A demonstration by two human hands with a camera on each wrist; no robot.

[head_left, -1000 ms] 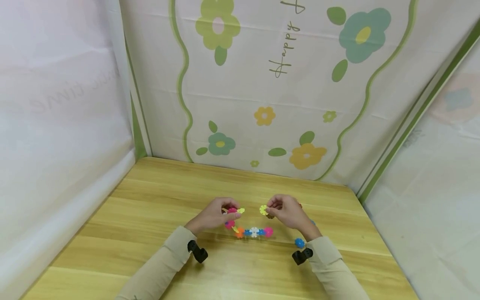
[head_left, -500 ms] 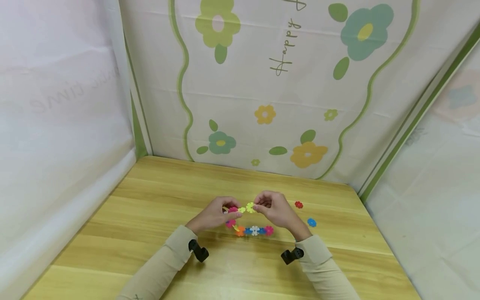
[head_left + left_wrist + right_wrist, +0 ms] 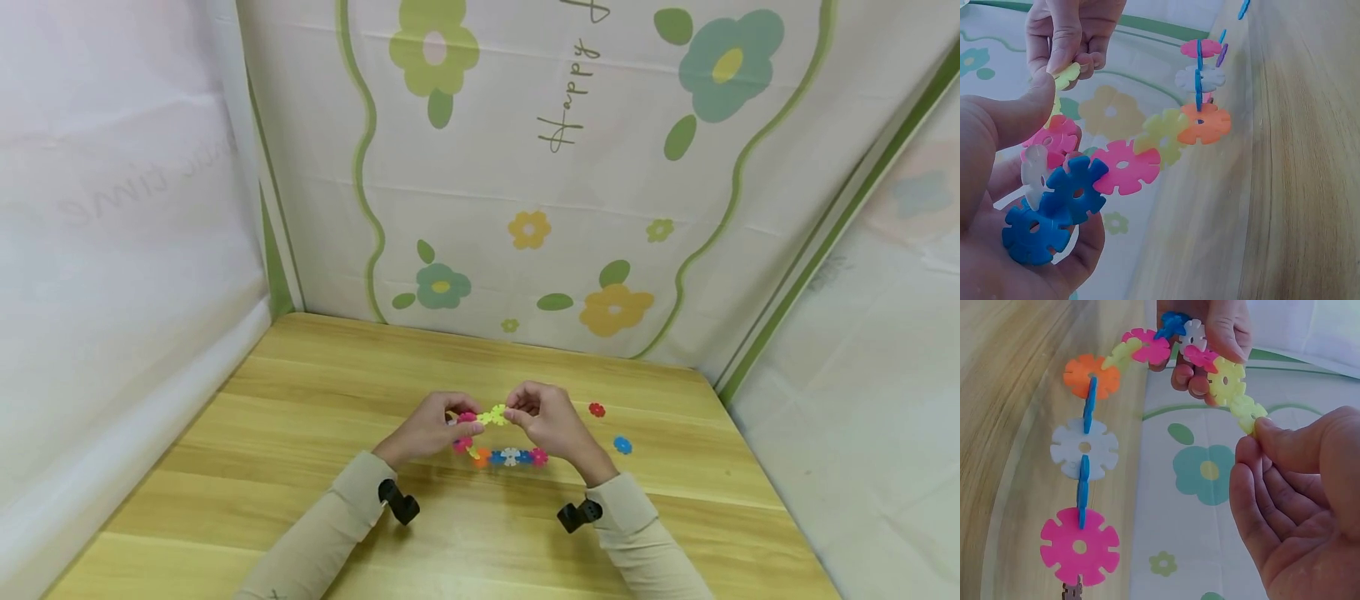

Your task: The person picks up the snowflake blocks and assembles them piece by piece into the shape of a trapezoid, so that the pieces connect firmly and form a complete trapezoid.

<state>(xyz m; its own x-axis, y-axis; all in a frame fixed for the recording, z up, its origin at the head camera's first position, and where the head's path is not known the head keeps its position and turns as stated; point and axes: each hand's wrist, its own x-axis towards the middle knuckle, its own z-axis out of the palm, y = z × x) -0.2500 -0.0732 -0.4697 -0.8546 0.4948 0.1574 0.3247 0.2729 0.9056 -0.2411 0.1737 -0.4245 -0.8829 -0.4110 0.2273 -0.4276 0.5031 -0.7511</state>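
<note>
My left hand (image 3: pixel 427 431) grips one part of a chain of plastic notched flower discs, with blue discs (image 3: pixel 1035 232) over its palm and a white disc (image 3: pixel 1035 176) and pink disc (image 3: pixel 1054 139) by its fingers. From there the chain loops round to an orange disc (image 3: pixel 1091 376), a large white disc (image 3: pixel 1100 449) and a pink disc (image 3: pixel 1100 547). Between thumb and forefinger, my right hand (image 3: pixel 551 422) pinches a yellow disc (image 3: pixel 1249 412). It meets another yellow disc (image 3: pixel 1227 378) beside the left fingers; whether their slots are interlocked I cannot tell.
A red disc (image 3: pixel 597 410) and a blue disc (image 3: pixel 623 445) lie loose on the wooden table (image 3: pixel 300 367), right of my right hand. Behind the table hangs a white cloth (image 3: pixel 480 183) printed with flowers, and white cloth also stands at both sides.
My right hand has moved left with its yellow disc, up to the yellow disc by the left hand. The red and blue loose discs have come into view. The left hand has hardly moved.
</note>
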